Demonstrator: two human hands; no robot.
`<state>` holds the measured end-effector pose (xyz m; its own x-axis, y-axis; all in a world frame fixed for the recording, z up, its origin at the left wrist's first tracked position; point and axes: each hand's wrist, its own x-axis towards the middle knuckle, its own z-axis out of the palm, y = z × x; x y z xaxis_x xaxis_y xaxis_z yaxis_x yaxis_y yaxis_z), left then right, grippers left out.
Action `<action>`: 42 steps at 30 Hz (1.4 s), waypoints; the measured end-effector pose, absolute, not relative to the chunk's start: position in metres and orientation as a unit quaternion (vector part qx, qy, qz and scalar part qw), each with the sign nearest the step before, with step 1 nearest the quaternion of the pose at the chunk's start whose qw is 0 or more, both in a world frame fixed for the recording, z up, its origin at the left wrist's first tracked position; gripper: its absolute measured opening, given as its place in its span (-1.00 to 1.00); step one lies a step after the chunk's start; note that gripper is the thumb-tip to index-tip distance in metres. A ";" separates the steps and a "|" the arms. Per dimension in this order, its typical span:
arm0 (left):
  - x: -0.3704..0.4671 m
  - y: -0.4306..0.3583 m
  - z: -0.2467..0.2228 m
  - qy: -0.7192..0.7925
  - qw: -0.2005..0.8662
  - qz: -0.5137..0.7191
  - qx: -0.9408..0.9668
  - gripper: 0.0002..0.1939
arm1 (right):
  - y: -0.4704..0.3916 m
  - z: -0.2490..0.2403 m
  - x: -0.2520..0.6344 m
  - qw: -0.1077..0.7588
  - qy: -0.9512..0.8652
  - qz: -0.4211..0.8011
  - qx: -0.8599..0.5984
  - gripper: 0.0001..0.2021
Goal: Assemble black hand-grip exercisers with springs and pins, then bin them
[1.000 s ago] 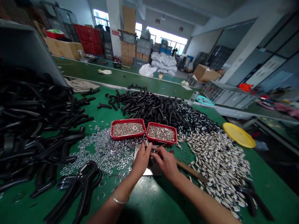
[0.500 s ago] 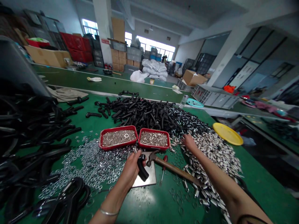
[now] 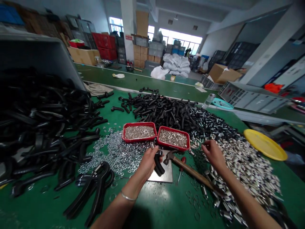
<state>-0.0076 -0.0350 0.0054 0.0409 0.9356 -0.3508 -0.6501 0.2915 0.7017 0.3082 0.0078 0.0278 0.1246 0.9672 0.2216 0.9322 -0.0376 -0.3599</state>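
Observation:
My left hand [image 3: 149, 160] is closed round a short curved black handle piece [image 3: 159, 165], and a small silver cylinder [image 3: 152, 145] sticks up at its fingertips. Below it lies a metal plate [image 3: 166, 175]. My right hand [image 3: 213, 154] hovers at the near edge of the heap of silver sleeves [image 3: 250, 162], its fingers curled together; whatever they pinch is too small to make out. Between the hands rest a claw hammer [image 3: 197, 174] and a red-handled screwdriver [image 3: 183, 162]. Two red trays, one with small silver rings [image 3: 127, 140] and one with small pins [image 3: 175, 147], stand just beyond.
Black handle parts [image 3: 164, 111] and dark bolts [image 3: 209, 121] are heaped behind the trays. Loose washers [image 3: 109, 152] spread on the left, near a tipped grey bin [image 3: 64, 60] spilling black parts. Joined black handles [image 3: 95, 190] lie in front. A yellow lid [image 3: 264, 144] sits at right.
The view has turned left, so the scene sits further right. My right hand has drawn back slightly from the edge of the sleeve heap. My left hand still holds the black piece.

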 end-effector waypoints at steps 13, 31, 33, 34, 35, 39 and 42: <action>-0.012 -0.043 0.021 0.442 0.620 0.529 0.375 -0.59 | -0.059 0.068 0.180 0.284 -0.846 0.184 -0.411 -0.81; -0.018 -0.042 0.018 0.524 0.321 0.463 0.639 -0.80 | -0.055 0.038 0.140 0.334 -0.497 0.657 -0.457 -0.57; -0.019 -0.042 0.018 0.497 0.323 0.456 0.664 -0.80 | -0.055 0.037 0.142 0.252 -0.465 0.723 -0.445 -0.43; -0.020 -0.041 0.018 0.490 0.332 0.452 0.668 -0.80 | -0.055 0.038 0.143 0.221 -0.474 0.723 -0.451 -0.37; -0.020 -0.040 0.018 0.489 0.342 0.450 0.665 -0.79 | -0.054 0.039 0.145 0.210 -0.505 0.694 -0.468 -0.37; -0.024 -0.040 0.019 0.482 0.377 0.466 0.639 -0.77 | -0.055 0.043 0.149 0.260 -0.639 0.515 -0.509 -0.53; -0.027 -0.042 0.022 0.438 0.405 0.472 0.649 -0.75 | -0.057 0.041 0.151 0.146 -0.590 0.653 -0.451 -0.34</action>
<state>-0.0269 -0.0417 0.0217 0.1710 0.9511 0.2571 0.1866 -0.2875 0.9394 0.1508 -0.0571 0.0411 -0.5498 0.7241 -0.4164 0.3416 -0.2600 -0.9031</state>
